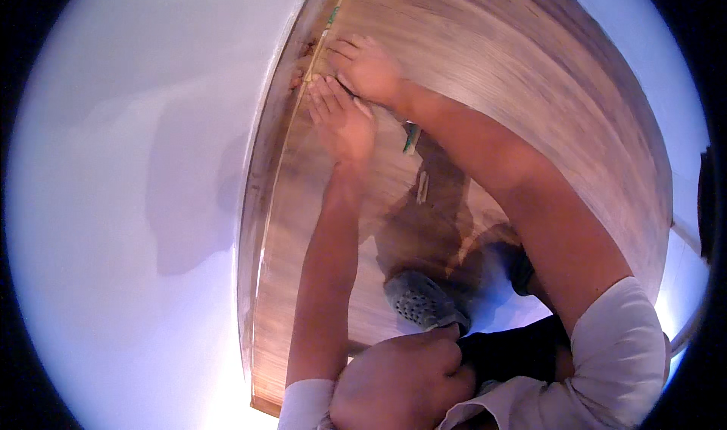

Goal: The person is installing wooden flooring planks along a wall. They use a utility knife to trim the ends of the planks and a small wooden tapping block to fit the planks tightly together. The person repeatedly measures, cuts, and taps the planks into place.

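My left hand (343, 123) lies palm down on the wood-grain surface (454, 59), its fingers stretched to a thin yellowish strip (277, 161). Just beyond it, my right hand (366, 70) also rests palm down, fingertips at the same strip, fingers slightly bent and apart. Neither hand appears to grip anything, though what lies under the palms is hidden. The strip runs lengthwise near the surface's left edge and carries green marks at its far part.
A white wall (136, 127) rises along the left. Toward me on the wood lie a small green-and-white piece (411, 139) and short pale slivers (422, 188). My grey perforated clog (422, 300) and bent knee (405, 377) are close below, between my arms.
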The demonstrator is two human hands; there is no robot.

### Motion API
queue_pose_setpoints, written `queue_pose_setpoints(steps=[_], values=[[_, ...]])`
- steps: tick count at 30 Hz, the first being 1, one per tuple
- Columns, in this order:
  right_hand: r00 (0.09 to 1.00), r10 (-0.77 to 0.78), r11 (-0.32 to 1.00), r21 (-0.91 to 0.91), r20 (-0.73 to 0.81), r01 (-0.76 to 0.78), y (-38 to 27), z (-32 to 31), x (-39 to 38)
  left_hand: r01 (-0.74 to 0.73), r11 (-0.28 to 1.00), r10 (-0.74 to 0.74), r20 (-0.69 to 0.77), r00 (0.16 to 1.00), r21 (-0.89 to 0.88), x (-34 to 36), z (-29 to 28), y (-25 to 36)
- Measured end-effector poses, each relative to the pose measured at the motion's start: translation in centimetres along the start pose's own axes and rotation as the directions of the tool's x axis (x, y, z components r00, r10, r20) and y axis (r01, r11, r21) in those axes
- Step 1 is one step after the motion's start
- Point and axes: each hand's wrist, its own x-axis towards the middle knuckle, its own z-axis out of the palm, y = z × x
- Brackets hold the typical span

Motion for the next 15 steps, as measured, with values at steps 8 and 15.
queue_pose_setpoints(steps=[8, 15], values=[[0.998, -0.051, 0.998, 0.047, -0.023, 0.052, -0.2, -0.3, 0.1, 0.058, 0.998, -0.058, -0.076, 0.995, -0.001, -0.8, 0.4, -0.1], [0.998, -0.049, 0.999, -0.005, 0.031, 0.049, 0.0, -0.3, 0.3, 0.149, 0.986, -0.151, 0.015, 0.988, 0.07, 0.5, 0.4, 0.9]])
